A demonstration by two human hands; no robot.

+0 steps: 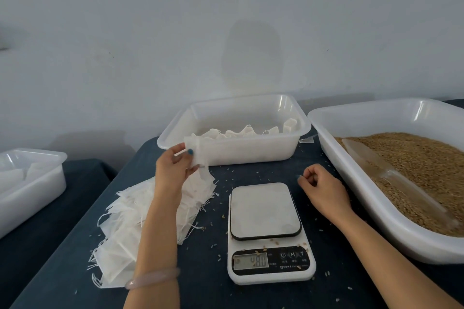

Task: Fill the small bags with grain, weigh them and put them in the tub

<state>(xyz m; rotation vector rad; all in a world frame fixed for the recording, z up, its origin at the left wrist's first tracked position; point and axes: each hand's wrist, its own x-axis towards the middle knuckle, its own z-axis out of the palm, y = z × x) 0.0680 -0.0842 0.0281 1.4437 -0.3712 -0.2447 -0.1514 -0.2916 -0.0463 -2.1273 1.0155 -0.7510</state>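
My left hand pinches a small white mesh bag, lifted above a spread pile of empty bags on the dark cloth. My right hand hovers with fingers loosely curled and holds nothing, between the scale and the grain tub. The white digital scale stands in the middle with a bare platform and a lit display. A white tub behind it holds several filled bags. On the right, a large white tub holds brown grain with a clear scoop lying in it.
Another white tub with white bags sits on a lower table at far left. Loose grains are scattered on the cloth around the scale. A pale wall rises right behind the tubs.
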